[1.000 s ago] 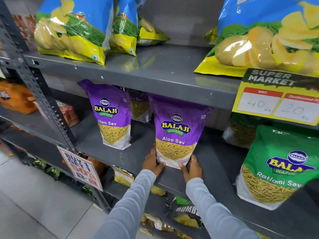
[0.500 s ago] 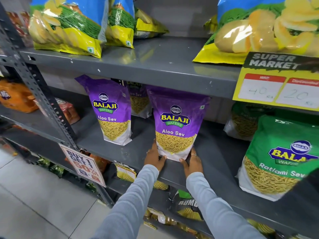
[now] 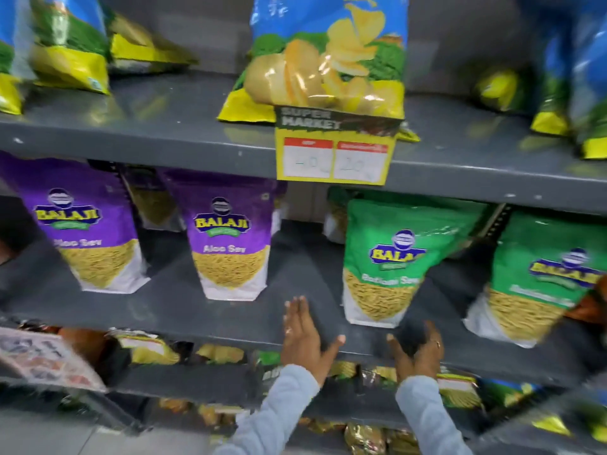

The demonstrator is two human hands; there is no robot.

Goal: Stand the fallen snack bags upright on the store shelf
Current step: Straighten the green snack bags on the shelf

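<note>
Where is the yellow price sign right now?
Head view, upper centre: the yellow price sign hangs from the top shelf's front edge, below the chips bag.

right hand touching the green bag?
Apart. In the head view the right hand hovers at the shelf edge, open, with a strip of bare shelf between its fingertips and the green bag.

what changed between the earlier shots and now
Both hands let go of the purple Aloo Sev bag and moved right: the left hand lies open on the middle shelf, and the right hand is open at its front edge, below the green Ratlami Sev bag. The view swung right too. The purple bag stayed upright.
</note>
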